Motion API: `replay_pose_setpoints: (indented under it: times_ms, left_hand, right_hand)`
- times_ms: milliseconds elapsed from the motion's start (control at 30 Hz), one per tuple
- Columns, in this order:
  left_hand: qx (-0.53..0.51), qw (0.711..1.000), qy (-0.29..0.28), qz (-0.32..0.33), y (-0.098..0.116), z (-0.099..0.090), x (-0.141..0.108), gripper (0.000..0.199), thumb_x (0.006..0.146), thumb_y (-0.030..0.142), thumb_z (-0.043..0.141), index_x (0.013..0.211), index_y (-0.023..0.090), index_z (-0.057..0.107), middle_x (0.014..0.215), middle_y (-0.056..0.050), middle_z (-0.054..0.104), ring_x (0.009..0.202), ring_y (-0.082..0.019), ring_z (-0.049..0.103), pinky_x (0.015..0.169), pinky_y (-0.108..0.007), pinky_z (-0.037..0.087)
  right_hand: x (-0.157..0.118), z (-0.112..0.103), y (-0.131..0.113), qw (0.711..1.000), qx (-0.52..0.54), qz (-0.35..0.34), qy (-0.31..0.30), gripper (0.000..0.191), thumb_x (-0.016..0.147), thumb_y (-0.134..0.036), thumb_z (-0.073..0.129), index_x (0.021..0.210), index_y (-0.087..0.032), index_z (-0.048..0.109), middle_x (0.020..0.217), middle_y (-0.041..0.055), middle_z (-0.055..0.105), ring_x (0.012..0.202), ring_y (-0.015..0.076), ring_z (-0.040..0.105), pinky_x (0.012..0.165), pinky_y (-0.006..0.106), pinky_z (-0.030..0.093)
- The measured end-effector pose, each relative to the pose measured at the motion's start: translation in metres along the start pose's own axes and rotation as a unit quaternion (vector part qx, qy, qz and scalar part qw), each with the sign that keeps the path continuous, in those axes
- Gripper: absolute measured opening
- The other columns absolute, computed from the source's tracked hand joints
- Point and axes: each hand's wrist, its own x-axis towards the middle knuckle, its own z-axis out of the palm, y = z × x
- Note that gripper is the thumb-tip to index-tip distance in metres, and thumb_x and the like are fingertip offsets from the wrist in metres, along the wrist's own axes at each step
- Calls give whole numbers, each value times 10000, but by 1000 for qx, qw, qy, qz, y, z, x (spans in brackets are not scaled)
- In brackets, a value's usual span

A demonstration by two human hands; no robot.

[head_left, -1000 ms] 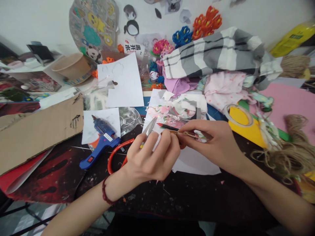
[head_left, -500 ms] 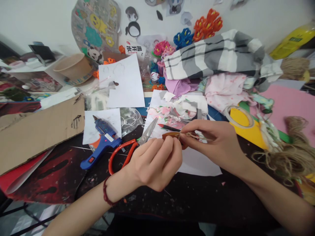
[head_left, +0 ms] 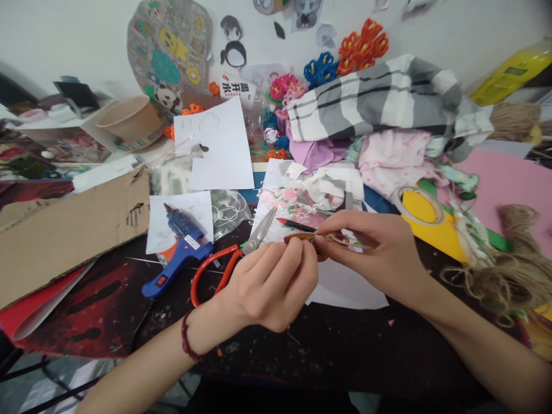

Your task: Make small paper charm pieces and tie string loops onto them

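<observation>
My left hand (head_left: pixel 276 287), with a dark red bracelet at the wrist, is closed in a pinch on a small flat orange-brown piece (head_left: pixel 297 236). Thumb and forefinger of my right hand (head_left: pixel 375 244) pinch the same piece's right end, where thin twine (head_left: pixel 338 237) runs back under the palm. My fingers cover most of the piece, so its full shape is hidden. Red-handled scissors (head_left: pixel 261 230) lie just left of my left hand, blades pointing away. Behind my fingertips rests a black pencil-like stick with a red tip (head_left: pixel 297 225).
A blue glue gun (head_left: pixel 179 253) lies on paper at left, near a cardboard sheet (head_left: pixel 77 221). Paper and fabric scraps (head_left: pixel 319 190) pile up behind my hands. At right are a tape roll (head_left: pixel 420 205) and a twine bundle (head_left: pixel 509 276). Checked cloth (head_left: pixel 375 98) lies at the back.
Both hands stay almost in place on the orange-brown piece. My left hand has shifted only very slightly, and the view has moved a little.
</observation>
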Motion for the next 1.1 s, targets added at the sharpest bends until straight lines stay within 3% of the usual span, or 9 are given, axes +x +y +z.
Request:
replay_pose_setpoints:
  times_ms: [533,1100]
  left_hand:
    - [-7,1000,-12,3,0,-1,-1,178,831,21,603,987,14,689,871,-152,696,694,-185,630,579,-310,542]
    - [43,999,-20,17,1,-3,-1,145,826,29,624,921,90,715,840,-108,704,677,-156,648,566,-262,562]
  right_hand:
    - [0,1,3,1000,-8,-18,4,33,857,-257,679,852,-238,706,788,-9,714,711,144,654,656,287,518]
    - [0,1,1,999,-16,-39,4,37,870,-260,670,874,-245,704,803,0,715,716,153,654,657,297,529]
